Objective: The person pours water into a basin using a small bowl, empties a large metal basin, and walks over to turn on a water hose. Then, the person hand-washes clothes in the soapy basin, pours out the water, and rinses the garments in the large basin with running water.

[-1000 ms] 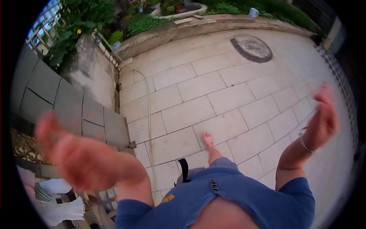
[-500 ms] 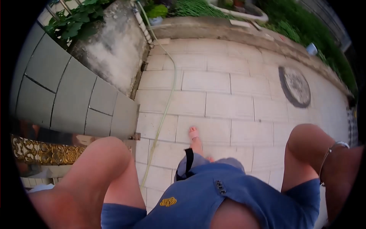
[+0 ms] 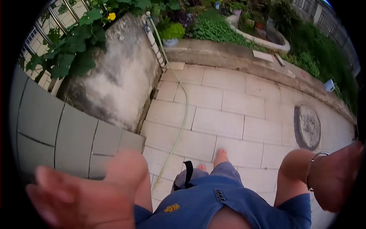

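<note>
My left hand [image 3: 57,196] is raised close to the camera at the lower left, with the elbow bent. Motion blurs its fingers, and I see nothing held in it. At the right edge, my right hand [image 3: 337,177] is also lifted near the camera. A silver bracelet [image 3: 309,168] circles that wrist. The right fingers run out of view, so whatever they touch is hidden. Below are my blue shirt [image 3: 190,198] with a yellow emblem and my bare feet on pale floor tiles [image 3: 206,114].
A green hose [image 3: 186,103] snakes along the floor from a pipe [image 3: 154,45] by the stained wall [image 3: 114,72]. A round cover [image 3: 309,126] is set in the paving at right. Beyond a low kerb [image 3: 213,55] grow plants; a white mug-like container [image 3: 329,85] sits there.
The view has shifted, showing more of the garden, and the gold-patterned panel at left has left view. My left hand has come into view. The forward foot has changed.
</note>
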Tool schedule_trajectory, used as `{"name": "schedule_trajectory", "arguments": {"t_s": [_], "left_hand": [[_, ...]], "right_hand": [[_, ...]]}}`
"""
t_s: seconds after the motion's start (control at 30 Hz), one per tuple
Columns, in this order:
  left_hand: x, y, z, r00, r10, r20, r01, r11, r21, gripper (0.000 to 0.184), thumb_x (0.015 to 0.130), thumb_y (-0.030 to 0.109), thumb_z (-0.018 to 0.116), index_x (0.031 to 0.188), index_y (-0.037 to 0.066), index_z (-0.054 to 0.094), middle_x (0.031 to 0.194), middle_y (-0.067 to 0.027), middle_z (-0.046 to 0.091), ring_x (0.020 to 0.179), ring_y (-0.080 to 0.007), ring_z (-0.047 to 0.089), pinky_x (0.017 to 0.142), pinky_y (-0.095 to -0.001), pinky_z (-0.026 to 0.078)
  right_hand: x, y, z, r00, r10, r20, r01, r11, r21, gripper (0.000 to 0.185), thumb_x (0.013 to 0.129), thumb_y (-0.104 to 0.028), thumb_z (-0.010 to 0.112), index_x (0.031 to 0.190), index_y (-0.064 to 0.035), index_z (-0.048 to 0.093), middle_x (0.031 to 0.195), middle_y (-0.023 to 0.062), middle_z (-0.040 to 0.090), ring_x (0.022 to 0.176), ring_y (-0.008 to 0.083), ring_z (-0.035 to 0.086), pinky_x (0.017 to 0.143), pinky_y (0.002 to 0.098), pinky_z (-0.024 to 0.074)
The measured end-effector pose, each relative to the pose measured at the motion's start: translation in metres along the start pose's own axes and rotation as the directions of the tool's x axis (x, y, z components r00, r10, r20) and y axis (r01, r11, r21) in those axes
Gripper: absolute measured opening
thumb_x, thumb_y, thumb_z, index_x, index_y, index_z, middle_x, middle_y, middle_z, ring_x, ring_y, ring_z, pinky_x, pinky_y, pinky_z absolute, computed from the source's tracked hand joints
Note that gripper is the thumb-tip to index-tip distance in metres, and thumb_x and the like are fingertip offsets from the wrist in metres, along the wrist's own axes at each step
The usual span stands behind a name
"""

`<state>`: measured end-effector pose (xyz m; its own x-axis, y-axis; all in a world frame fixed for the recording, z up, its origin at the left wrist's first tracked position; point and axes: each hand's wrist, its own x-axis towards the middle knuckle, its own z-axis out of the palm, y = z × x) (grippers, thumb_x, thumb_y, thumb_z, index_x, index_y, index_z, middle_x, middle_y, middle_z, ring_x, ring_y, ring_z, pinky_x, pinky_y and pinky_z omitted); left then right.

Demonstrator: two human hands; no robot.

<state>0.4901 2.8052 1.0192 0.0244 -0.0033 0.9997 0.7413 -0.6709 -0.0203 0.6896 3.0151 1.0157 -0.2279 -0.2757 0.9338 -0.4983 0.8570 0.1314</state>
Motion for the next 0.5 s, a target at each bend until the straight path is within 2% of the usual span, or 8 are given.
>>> {"name": "schedule_trajectory", "arguments": {"t_s": [0.03, 0.07, 0.1, 0.13, 0.17, 0.23, 0.33, 0.5], "left_hand": [[-0.009, -0.022, 0.005, 0.998, -0.037, -0.049, 0.036, 0.999, -0.019, 0.034, 0.088, 0.034, 0.03, 0.111, 0.016, 0.048, 0.12, 0.0017, 0.041, 0.097, -0.021, 0.038, 0.071, -0.0375, 0.032], [-0.017, -0.043, 0.014, 0.983, -0.114, -0.141, 0.099, 0.989, -0.11, 0.024, 0.086, 0.027, 0.034, 0.091, 0.01, 0.051, 0.097, -0.002, 0.043, 0.082, -0.0193, 0.038, 0.066, -0.0336, 0.033], [-0.024, -0.059, 0.018, 0.953, -0.196, -0.231, 0.15, 0.968, -0.203, 0.025, 0.083, 0.02, 0.039, 0.071, 0.005, 0.054, 0.075, -0.0057, 0.046, 0.068, -0.0177, 0.037, 0.062, -0.0298, 0.033], [-0.021, -0.052, -0.007, 0.823, -0.534, 0.195, 0.536, 0.843, 0.049, 0.019, 0.082, 0.024, 0.045, 0.101, 0.019, 0.046, 0.108, 0.0155, 0.048, 0.08, -0.017, 0.035, 0.069, -0.037, 0.029], [-0.029, -0.076, 0.002, 0.832, -0.531, 0.16, 0.528, 0.847, 0.068, 0.019, 0.082, 0.024, 0.045, 0.101, 0.019, 0.046, 0.108, 0.0155, 0.048, 0.08, -0.017, 0.035, 0.069, -0.037, 0.029], [-0.047, -0.138, 0.026, 0.938, -0.334, 0.096, 0.347, 0.895, -0.279, 0.017, 0.083, 0.022, 0.043, 0.098, 0.018, 0.048, 0.096, 0.0137, 0.052, 0.079, -0.016, 0.036, 0.067, -0.0333, 0.031], [-0.047, -0.202, 0.038, 0.935, -0.345, 0.078, 0.352, 0.889, -0.292, 0.017, 0.082, 0.02, 0.042, 0.096, 0.017, 0.051, 0.094, 0.0117, 0.052, 0.078, -0.014, 0.037, 0.066, -0.0309, 0.032], [-0.041, -0.283, 0.033, 0.935, -0.354, 0.0, 0.345, 0.911, -0.228, 0.018, 0.081, 0.017, 0.042, 0.093, 0.015, 0.055, 0.089, 0.0085, 0.052, 0.075, -0.0106, 0.04, 0.065, -0.027, 0.034]], "right_hand": [[-0.011, 0.021, 0.002, 0.999, 0.007, -0.045, -0.008, 1.0, -0.024, 0.031, 0.083, -0.022, 0.029, 0.094, -0.0054, 0.052, 0.086, 0.0103, 0.049, 0.094, 0.0288, 0.042, 0.094, 0.0475, 0.0222], [-0.024, 0.042, 0.004, 0.995, 0.014, -0.098, -0.019, 0.999, -0.048, 0.031, 0.083, -0.022, 0.029, 0.095, -0.0057, 0.052, 0.086, 0.01, 0.048, 0.094, 0.0287, 0.041, 0.094, 0.0472, 0.0221], [-0.045, 0.062, 0.005, 0.969, -0.005, -0.249, -0.007, 0.999, -0.044, 0.033, 0.077, -0.017, 0.032, 0.095, 0.0014, 0.053, 0.095, 0.0204, 0.052, 0.097, 0.0397, 0.044, 0.094, 0.0569, 0.0182], [-0.057, 0.085, 0.007, 0.974, 0.043, -0.223, -0.073, 0.989, -0.13, 0.034, 0.078, -0.019, 0.029, 0.093, 0.0007, 0.054, 0.096, 0.0209, 0.051, 0.099, 0.039, 0.042, 0.093, 0.0561, 0.0189], [-0.064, 0.114, 0.014, 0.971, 0.06, -0.232, -0.101, 0.981, -0.168, 0.032, 0.078, -0.017, 0.03, 0.091, 0.0012, 0.053, 0.094, 0.0213, 0.05, 0.098, 0.0385, 0.042, 0.092, 0.055, 0.0204], [-0.079, 0.17, 0.028, 0.964, 0.094, -0.251, -0.156, 0.958, -0.242, 0.027, 0.078, -0.014, 0.031, 0.087, 0.0023, 0.051, 0.091, 0.0221, 0.048, 0.094, 0.0376, 0.042, 0.091, 0.0529, 0.0234], [-0.081, 0.256, 0.065, 0.933, 0.202, -0.298, -0.276, 0.933, -0.231, 0.019, 0.076, 0.003, 0.036, 0.082, 0.0101, 0.052, 0.091, 0.0236, 0.052, 0.09, 0.0339, 0.048, 0.087, 0.0432, 0.0324], [-0.069, 0.367, 0.149, 0.913, 0.399, -0.09, -0.405, 0.912, -0.069, 0.011, 0.076, 0.001, 0.04, 0.074, 0.0069, 0.049, 0.074, 0.0123, 0.046, 0.075, 0.0219, 0.041, 0.072, 0.0321, 0.0325]]}}
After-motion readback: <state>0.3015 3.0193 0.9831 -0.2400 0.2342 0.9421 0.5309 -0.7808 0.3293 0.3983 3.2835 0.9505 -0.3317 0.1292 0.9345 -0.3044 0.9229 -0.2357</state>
